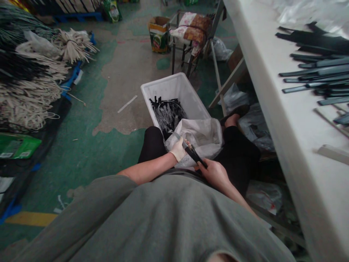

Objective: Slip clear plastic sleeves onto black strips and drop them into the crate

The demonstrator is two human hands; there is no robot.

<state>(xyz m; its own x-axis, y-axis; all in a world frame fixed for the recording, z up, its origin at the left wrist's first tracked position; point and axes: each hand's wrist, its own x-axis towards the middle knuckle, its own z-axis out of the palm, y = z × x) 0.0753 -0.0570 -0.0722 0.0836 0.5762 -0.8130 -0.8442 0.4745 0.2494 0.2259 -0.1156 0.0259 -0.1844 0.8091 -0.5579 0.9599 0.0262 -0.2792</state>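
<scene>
A small bundle of black strips runs between my two hands above my lap. My left hand, in a pale glove or wrap, is closed around its upper end, where a grey end sticks out. The fingers of my right hand pinch the lower end. Just beyond, a white plastic bin holds many black and grey strips. A whitish plastic bag lies over the bin's near edge and my lap, partly behind my hands.
At the right stands a long white table with black strips. Bundles of cream cords lie on the left. Ahead are a stool with a patterned cushion and a cardboard box. Plastic bags lie beneath the table.
</scene>
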